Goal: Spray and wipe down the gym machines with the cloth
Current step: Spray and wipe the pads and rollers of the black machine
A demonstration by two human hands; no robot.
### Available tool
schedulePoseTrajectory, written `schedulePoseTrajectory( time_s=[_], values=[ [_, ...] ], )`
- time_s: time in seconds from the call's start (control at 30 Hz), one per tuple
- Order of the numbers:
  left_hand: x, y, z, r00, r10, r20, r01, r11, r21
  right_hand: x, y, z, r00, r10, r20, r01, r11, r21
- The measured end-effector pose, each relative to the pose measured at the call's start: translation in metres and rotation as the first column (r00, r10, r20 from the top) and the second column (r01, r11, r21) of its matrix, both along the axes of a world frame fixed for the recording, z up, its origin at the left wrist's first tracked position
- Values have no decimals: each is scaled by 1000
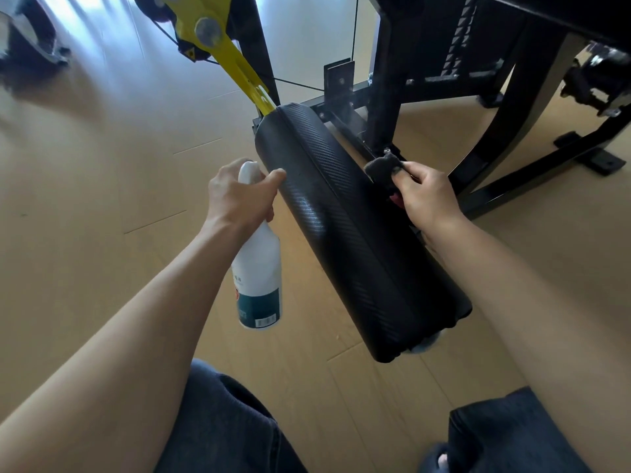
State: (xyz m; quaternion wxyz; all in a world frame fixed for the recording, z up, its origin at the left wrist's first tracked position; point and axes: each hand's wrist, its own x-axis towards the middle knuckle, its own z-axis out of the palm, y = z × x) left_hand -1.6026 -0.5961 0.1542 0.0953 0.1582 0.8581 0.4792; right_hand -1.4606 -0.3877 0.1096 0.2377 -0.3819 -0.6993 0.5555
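Hands work on either side of a long black roller pad (pixel 358 230) that runs diagonally above the wooden floor (pixel 102 165), its textured cover shiny along the top. The left hand (pixel 239 196) is wrapped round the neck of a white spray bottle (pixel 257 268), fingers curled over the head of the sprayer and the forefinger stretched toward the pad's upper left side, touching or nearly touching it. The bottle hangs down from the grip just beside the pad, its teal label toward the bottom.

The right hand (pixel 426 196) pinches a small dark cloth (pixel 384 169) between thumb and bent fingers, holding it against the far right edge of the pad, near its upper half. A bit of red shows beneath the fingers; what it is cannot be told.

At the pad's far end a yellow lever arm (pixel 235 63) rises toward the top of the view, with thin cables crossing behind it. The black steel frame (pixel 512 107) of the machine stands to the right, its feet flat on the floor. Dark trouser legs (pixel 222 421) fill the near edge.
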Motion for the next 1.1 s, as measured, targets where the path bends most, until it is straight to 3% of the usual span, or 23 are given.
schedulePoseTrajectory(
  time_s=[0.17, 0.27, 0.37, 0.47, 0.6, 0.73, 0.83, 0.9, 1.0, 1.1],
  values=[
    [-1, -1, 3, 995, 16, 102, -21, 999, 45, 5, 4, 4, 1000, -7, 4, 7, 1000, -5],
    [5, -3, 12, 954, -197, 228, 202, 979, 3, 9, 7, 9, 1000, -27, -4, 27, 999, -24],
    [15, -9, 15, 778, -436, 453, 548, 823, -150, 12, 9, 14, 998, -64, -7, 64, 997, -43],
    [29, -11, 15, 628, -513, 585, 715, 678, -174, 13, 10, 16, 997, -82, -9, 82, 996, -40],
    [35, -5, 24, 548, -613, 570, 807, 567, -166, 17, 13, 16, 996, -94, -4, 94, 995, -36],
    [38, -3, 21, 542, -628, 559, 825, 524, -212, 19, 13, 18, 996, -84, -1, 84, 996, -15],
    [39, -8, 21, 562, -669, 486, 809, 567, -155, 21, 10, 26, 997, -76, -13, 75, 997, -6],
    [33, -7, 18, 663, -624, 412, 713, 695, -94, 21, 5, 36, 998, -43, -43, 46, 997, 56],
    [17, -2, 1, 898, -263, 353, 277, 961, 11, 20, -15, 51, 990, 123, -73, -106, 973, 203],
    [2, 2, -17, 954, -32, 298, 17, 999, 51, 35, -43, 61, 905, 421, 66, -406, 801, 440]
  ],
)
